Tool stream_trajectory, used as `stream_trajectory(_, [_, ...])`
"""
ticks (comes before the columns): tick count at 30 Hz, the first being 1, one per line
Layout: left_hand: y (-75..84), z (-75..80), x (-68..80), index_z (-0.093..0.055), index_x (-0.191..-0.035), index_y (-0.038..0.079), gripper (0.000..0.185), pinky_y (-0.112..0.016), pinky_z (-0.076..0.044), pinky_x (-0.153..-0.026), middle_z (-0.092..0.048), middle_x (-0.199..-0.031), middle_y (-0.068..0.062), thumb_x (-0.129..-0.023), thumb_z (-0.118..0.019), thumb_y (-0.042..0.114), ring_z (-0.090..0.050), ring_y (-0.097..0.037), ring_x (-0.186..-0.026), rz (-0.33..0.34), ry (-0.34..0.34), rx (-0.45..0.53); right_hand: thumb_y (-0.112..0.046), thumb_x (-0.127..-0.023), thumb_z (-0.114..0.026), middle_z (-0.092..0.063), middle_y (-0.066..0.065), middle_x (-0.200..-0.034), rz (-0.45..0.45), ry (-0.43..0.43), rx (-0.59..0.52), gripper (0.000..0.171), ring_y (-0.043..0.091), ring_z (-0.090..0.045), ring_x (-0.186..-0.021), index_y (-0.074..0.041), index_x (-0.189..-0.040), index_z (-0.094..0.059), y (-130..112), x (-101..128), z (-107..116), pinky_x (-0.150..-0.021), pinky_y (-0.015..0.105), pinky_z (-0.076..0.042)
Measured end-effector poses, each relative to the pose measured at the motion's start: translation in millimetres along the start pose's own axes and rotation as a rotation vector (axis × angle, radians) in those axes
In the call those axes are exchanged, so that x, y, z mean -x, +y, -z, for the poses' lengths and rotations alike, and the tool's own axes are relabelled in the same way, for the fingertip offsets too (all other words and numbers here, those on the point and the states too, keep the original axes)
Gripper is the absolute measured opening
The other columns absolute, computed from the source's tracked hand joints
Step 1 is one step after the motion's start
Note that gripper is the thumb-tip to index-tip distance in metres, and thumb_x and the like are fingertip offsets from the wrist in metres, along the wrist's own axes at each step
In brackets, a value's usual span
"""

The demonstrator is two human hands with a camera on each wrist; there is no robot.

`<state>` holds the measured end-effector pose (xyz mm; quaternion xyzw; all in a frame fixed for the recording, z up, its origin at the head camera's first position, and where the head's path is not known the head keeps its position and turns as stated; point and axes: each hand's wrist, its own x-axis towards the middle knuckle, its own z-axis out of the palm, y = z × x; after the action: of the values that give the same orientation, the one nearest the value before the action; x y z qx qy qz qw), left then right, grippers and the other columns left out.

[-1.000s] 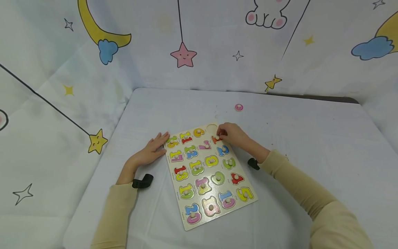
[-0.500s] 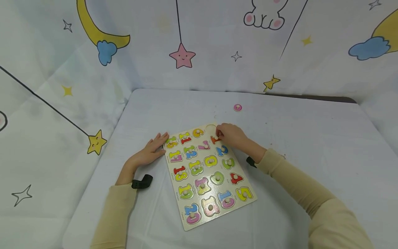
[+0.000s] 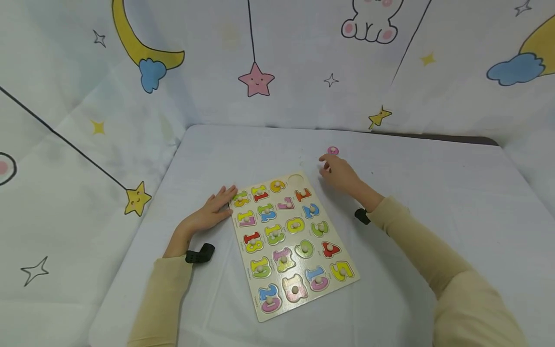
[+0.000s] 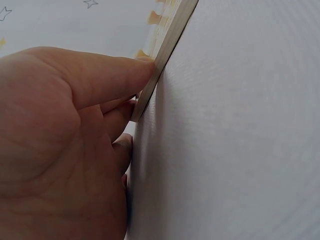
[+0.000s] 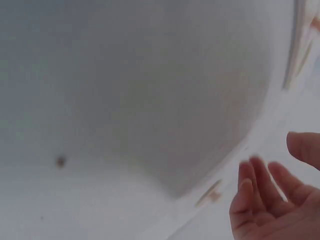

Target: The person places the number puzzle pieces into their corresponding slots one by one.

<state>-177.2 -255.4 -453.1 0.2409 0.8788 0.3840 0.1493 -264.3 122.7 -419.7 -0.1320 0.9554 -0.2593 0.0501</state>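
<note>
A wooden number puzzle board (image 3: 266, 255) lies slanted on the table, with knobbed, coloured number pieces in its recesses. My left hand (image 3: 208, 211) rests at its upper left corner with fingers extended. In the left wrist view the thumb (image 4: 110, 75) touches the board's edge (image 4: 167, 47). Beyond the board's top right corner, my right hand (image 3: 340, 174) is over the table and holds nothing. Just past its fingers is a pink round knobbed piece (image 3: 333, 150); the right wrist view shows this piece (image 5: 210, 192) blurred and edge-on, apart from the fingertips. A bare round recess (image 3: 297, 179) shows at the board's top right.
A white cloth covers the table (image 3: 416, 231). Behind it hangs a white backdrop (image 3: 295, 106) printed with stars, moons and clouds. A black wrist camera (image 3: 200, 253) sits at the left wrist, another (image 3: 362, 216) at the right. Tiny dark specks dot the cloth.
My right hand has let go of the orange-red number 1 piece and moved up and right toward the pink piece, its fingers spreading. My left hand stays at the board's corner.
</note>
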Motion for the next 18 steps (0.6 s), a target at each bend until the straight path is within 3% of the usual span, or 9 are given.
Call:
stream_trajectory(3, [-0.7, -0.4, 0.5, -0.018, -0.148, -0.002, 0.061, -0.048, 0.006, -0.108, -0.012, -0.153, -0.017, -0.098, -0.049, 0.013, 0.003, -0.032, -0.139, 0.001, -0.002, 0.001, -0.011, -0.094, -0.054, -0.048, 0.025, -0.121, -0.057, 0.052, 0.037, 0.043, 0.037, -0.046, -0.110, 0.003, -0.133, -0.043, 11.4, -9.8, 3.8, -0.093, 0.047, -0.039])
stream_trajectory(7, [-1.0, -0.7, 0.6, -0.019, -0.148, -0.001, 0.061, -0.048, 0.006, -0.108, -0.013, -0.153, -0.016, -0.097, -0.050, 0.014, 0.003, -0.031, -0.139, 0.008, 0.005, -0.001, -0.014, -0.094, -0.053, -0.030, 0.028, -0.139, -0.122, 0.018, 0.066, 0.053, 0.041, -0.032, -0.126, 0.004, -0.140, -0.033, 25.3, -24.0, 7.8, -0.104, 0.049, -0.027])
stream_trajectory(12, [-2.8, -1.0, -0.1, -0.019, -0.149, 0.002, 0.062, -0.047, 0.006, -0.109, -0.014, -0.153, -0.015, -0.097, -0.051, 0.015, 0.002, -0.030, -0.140, 0.014, 0.017, -0.005, -0.014, -0.097, -0.047, -0.017, 0.030, -0.147, -0.072, -0.067, 0.102, 0.056, 0.042, -0.022, -0.133, 0.007, -0.143, -0.024, 39.3, -45.7, 11.5, -0.107, 0.050, -0.019])
stream_trajectory(15, [-3.8, -1.3, -1.0, -0.019, -0.149, 0.003, 0.062, -0.047, 0.006, -0.109, -0.014, -0.154, -0.013, -0.097, -0.051, 0.017, 0.003, -0.029, -0.140, 0.015, 0.013, -0.007, -0.013, -0.100, -0.039, -0.017, 0.032, -0.146, -0.028, -0.099, 0.131, 0.051, 0.042, -0.018, -0.134, 0.010, -0.143, -0.022, 43.9, -56.7, 12.8, -0.108, 0.049, -0.017])
stream_trajectory(18, [-3.8, -0.9, -0.7, -0.018, -0.149, 0.003, 0.062, -0.047, 0.006, -0.109, -0.013, -0.154, -0.013, -0.098, -0.050, 0.018, 0.003, -0.028, -0.140, 0.020, 0.009, -0.009, -0.010, -0.102, -0.033, -0.032, 0.033, -0.138, 0.019, -0.130, 0.175, 0.039, 0.042, -0.029, -0.129, 0.011, -0.134, -0.035, 44.4, -63.7, 12.6, -0.106, 0.048, -0.023])
